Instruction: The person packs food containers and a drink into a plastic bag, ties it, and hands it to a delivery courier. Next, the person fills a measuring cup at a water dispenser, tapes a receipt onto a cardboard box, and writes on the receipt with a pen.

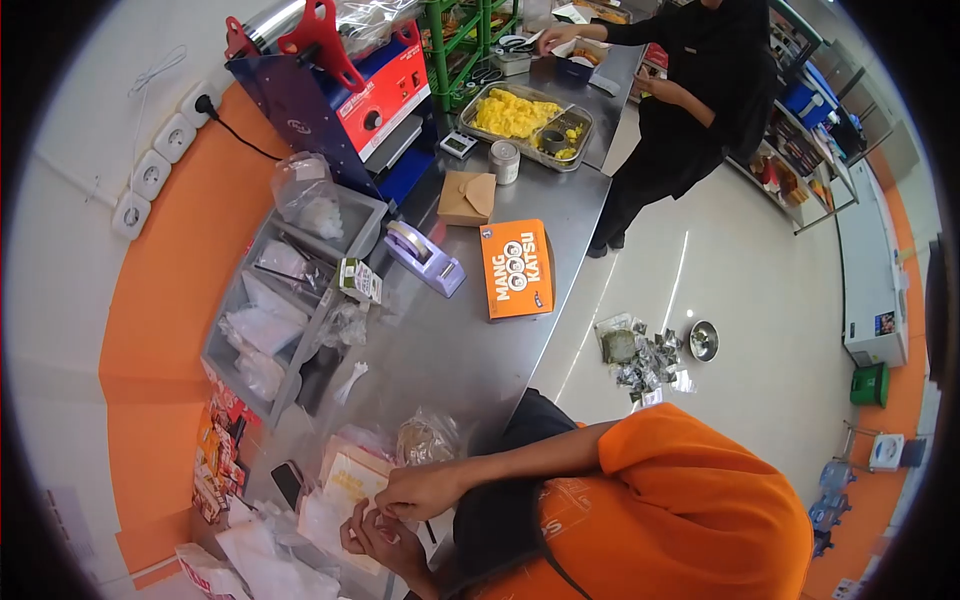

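My right hand [425,490] and my left hand [382,545] are close together over the near end of the steel table. The fingers of both are bent and pinched, and whatever they hold is too small or hidden to make out. Under and beside them lies a sheet of pale paper or packaging with yellow print [352,482]. A clear plastic bag [428,438] sits just beyond my right hand. A dark phone [288,482] lies to the left, near crumpled white plastic bags [265,550].
A grey divided tray [290,385] holds plastic packets. Along the table stand a purple tape dispenser [425,260], an orange box [517,270], a brown box [466,198], a can [504,162] and a sealing machine [365,100]. Another person [690,90] works beyond a tray of yellow food [515,113].
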{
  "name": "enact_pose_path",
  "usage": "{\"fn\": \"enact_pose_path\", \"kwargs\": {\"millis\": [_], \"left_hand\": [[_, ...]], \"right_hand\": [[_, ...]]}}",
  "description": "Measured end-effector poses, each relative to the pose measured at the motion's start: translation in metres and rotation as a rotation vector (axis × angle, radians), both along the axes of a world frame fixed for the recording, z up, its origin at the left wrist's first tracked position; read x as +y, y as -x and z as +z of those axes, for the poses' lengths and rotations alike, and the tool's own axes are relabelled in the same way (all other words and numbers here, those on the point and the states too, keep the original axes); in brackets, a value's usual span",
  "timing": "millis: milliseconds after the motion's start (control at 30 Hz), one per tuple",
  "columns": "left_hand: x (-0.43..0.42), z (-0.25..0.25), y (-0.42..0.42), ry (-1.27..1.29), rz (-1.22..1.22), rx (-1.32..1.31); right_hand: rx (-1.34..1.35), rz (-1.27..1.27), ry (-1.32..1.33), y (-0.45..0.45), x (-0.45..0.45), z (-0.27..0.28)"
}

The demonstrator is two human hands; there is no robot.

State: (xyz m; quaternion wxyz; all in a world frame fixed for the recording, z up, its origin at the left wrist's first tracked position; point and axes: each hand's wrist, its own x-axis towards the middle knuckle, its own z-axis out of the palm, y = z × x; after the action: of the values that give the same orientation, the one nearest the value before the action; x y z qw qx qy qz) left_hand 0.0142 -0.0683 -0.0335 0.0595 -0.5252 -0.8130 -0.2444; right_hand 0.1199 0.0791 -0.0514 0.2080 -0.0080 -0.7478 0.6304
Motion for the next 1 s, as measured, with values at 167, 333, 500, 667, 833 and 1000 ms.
{"fn": "enact_pose_path", "kwargs": {"millis": [167, 333, 500, 667, 833, 1000], "left_hand": [[-0.001, 0.008, 0.033, 0.085, -0.293, -0.160], [0.008, -0.002, 0.053, 0.137, -0.505, -0.117], [0.012, -0.013, 0.055, 0.157, -0.459, -0.110], [0.015, -0.017, 0.048, 0.163, -0.367, -0.099], [0.025, 0.013, 0.034, 0.239, -0.128, 0.140], [0.142, 0.073, -0.098, 0.157, -0.270, -0.236]], "right_hand": [[-0.103, 0.047, -0.082, -0.002, 0.002, 0.026], [-0.233, 0.054, -0.190, -0.008, 0.003, 0.045], [-0.116, -0.687, -0.180, -0.095, 0.038, 0.031], [-0.442, -1.726, -0.493, -0.200, 0.122, -0.060], [-0.564, -1.544, -0.379, -0.196, 0.139, -0.110], [-0.510, -1.377, -0.107, -0.189, 0.130, -0.091]]}}
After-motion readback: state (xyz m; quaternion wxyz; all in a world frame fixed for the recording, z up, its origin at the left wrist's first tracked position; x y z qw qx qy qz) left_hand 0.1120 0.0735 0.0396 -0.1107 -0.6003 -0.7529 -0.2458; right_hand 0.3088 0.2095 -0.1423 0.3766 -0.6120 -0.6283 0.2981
